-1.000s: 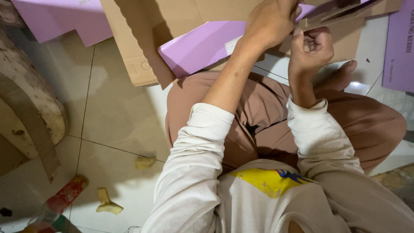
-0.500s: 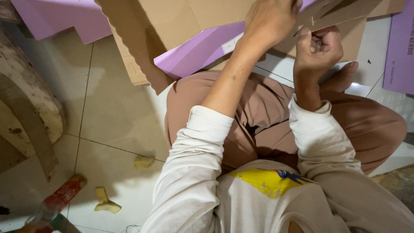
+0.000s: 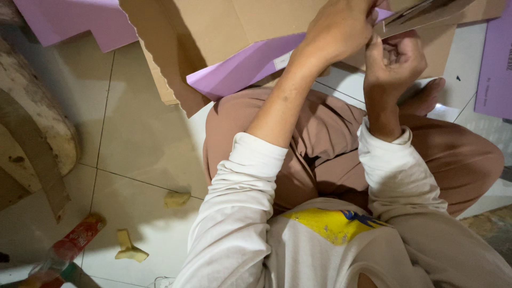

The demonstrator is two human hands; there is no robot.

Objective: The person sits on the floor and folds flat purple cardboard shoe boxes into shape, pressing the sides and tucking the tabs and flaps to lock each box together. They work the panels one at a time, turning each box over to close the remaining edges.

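Overhead, cardboard sheet (image 3: 224, 32) under left hand (image 3: 341, 26), right hand (image 3: 394, 58) fingers pinching its edge.

Cardboard boxes, purple on one face, and a red wrapper on the floor

A flat brown cardboard box (image 3: 224, 32) with a purple flap (image 3: 240, 72) lies across the top above the person's knees; a small white label (image 3: 284, 60) sits on that flap. Another purple sheet (image 3: 69, 21) lies at the top left and a third purple sheet (image 3: 493, 69) at the right edge, both on the tiled floor. A red plastic wrapper (image 3: 74, 242) lies at the bottom left
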